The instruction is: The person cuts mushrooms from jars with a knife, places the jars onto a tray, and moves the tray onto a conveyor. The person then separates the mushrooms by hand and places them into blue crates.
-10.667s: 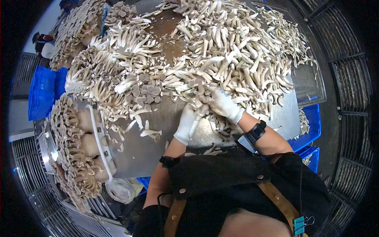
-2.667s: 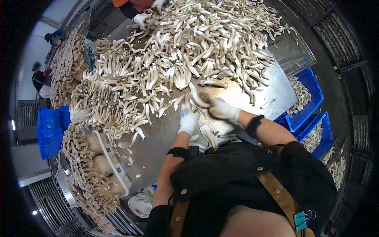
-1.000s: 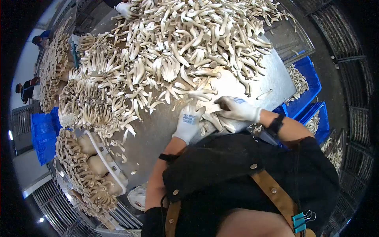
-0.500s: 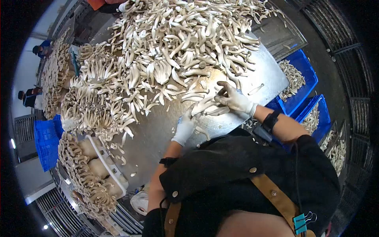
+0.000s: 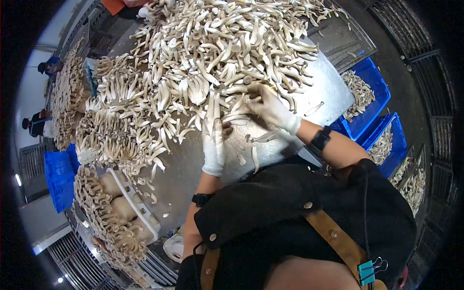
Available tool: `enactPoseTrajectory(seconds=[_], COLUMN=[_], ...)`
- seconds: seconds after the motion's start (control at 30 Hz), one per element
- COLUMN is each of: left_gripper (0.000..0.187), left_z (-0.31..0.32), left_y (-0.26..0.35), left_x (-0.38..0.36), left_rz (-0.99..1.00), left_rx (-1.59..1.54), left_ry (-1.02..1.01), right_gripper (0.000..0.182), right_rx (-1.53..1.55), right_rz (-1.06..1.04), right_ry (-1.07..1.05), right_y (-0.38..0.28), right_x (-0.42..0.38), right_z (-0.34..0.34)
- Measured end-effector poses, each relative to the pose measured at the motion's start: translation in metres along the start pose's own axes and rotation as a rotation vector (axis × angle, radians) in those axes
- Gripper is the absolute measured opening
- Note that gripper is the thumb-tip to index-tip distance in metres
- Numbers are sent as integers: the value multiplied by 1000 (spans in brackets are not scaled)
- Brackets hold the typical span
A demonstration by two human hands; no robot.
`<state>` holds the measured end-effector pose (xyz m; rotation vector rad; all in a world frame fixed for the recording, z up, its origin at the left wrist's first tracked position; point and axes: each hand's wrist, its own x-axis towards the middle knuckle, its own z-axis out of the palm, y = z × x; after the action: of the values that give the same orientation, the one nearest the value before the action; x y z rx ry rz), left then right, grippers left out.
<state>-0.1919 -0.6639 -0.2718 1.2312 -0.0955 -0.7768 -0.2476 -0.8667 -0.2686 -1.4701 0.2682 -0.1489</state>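
Observation:
A large heap of long pale mushrooms (image 5: 227, 43) covers the far part of the metal table (image 5: 186, 159). My left hand (image 5: 214, 140), in a white glove with bare-looking fingertips, is closed around a few mushrooms (image 5: 212, 104) that point away from me. To its right, my right hand (image 5: 274, 110), gloved the same way, is bent over the heap's near edge; its fingers are curled, and what they grip, if anything, is hidden. Several loose mushrooms (image 5: 265, 137) lie on the metal below my right hand.
Blue crates (image 5: 382, 94) with mushrooms stand to the right. A white-rimmed tray (image 5: 140, 212) with mushroom clusters sits at the lower left, near a blue basket (image 5: 59, 179). A knife-like blade (image 5: 309, 155) lies at the near edge. Other people are at the far left and top.
My left hand has moved forward and left, now with mushrooms upright in it. My right hand has shifted left and forward to the heap. The mushrooms between the hands are no longer held there.

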Motion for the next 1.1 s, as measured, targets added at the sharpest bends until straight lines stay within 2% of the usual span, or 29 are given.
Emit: enactPoseTrajectory(seconds=[0.07,0.1,0.13,0.17,0.23,0.27,0.3,0.33,0.37,0.4,0.43,0.47,0.5,0.53,0.6,0.63,0.67,0.7,0.73,0.77,0.8,0.83,0.87,0.9,0.93,1.0,1.03,1.07,1.1], left_gripper=[46,44,44,42,42,42,42,43,54,54,57,61,63,67,77,81,85,87,88,89,91,80,64,58,53,53,51,54,58], left_z=[6,6,-4,-15,-19,-13,-6,-2,-2,-9,-22,-23,-28,-18,-27,-45,-60,-60,-60,-73,-88,-82,-91,-70,-49,-61,-68,-71,-73], left_y=[10,14,7,-5,-18,-15,-11,-7,-3,-6,-15,-5,9,40,42,27,14,16,18,12,6,27,34,57,78,72,62,52,44], left_x=[-4,-5,-2,3,12,10,9,12,19,24,30,35,42,48,79,102,123,134,144,155,162,156,150,129,107,89,79,73,66], left_rz=[239,330,327,226,48,38,32,32,-81,-79,-50,-19,2,-63,349,344,338,223,108,189,264,204,250,242,227,253,186,178,138], left_rx=[241,388,386,370,263,262,317,374,363,367,495,622,773,919,737,1054,1367,1397,1429,1368,1307,1197,827,385,-55,-465,-581,-568,-458], left_ry=[109,158,160,95,58,65,56,44,-9,-8,-68,-129,-39,194,388,430,471,460,444,437,429,335,213,207,196,-5,-45,-92,-78], right_gripper=[48,48,49,49,33,36,37,38,39,40,43,42,42,43,43,43,42,42,38,34,29,29,29,31,33,34,41,46,53], right_rx=[-884,-1123,-1353,-1350,-1135,-857,-782,-708,-578,-445,-788,-872,-874,-873,-815,-764,-553,-558,-735,-911,-789,-817,-838,-763,-761,-782,-788,-391,-509], right_rz=[-30,-24,-12,-4,64,64,153,236,92,-52,132,36,74,115,120,121,10,-3,-58,-110,-25,-77,-130,31,-94,-415,-498,-162,-83], right_ry=[-270,-462,-659,-660,-434,-394,-324,-251,-136,-20,-159,-154,-163,-174,-206,-236,-246,-246,-193,-137,-76,57,192,179,186,204,121,-8,-111], right_y=[0,11,25,29,36,29,18,-25,-8,9,-27,-29,-33,-46,-46,-46,-48,-50,-52,-58,-66,-58,-44,-37,-34,-19,-25,-29,-32], right_x=[-34,-46,-54,-55,-44,-22,-13,1,10,20,33,39,44,48,55,60,59,61,64,67,69,74,80,87,92,102,102,96,98], right_z=[-11,-16,-19,-19,-27,-27,-34,-30,-36,-42,-46,-48,-48,-44,-41,-39,-33,-32,-35,-34,-36,-41,-48,-54,-49,-32,-12,13,40])
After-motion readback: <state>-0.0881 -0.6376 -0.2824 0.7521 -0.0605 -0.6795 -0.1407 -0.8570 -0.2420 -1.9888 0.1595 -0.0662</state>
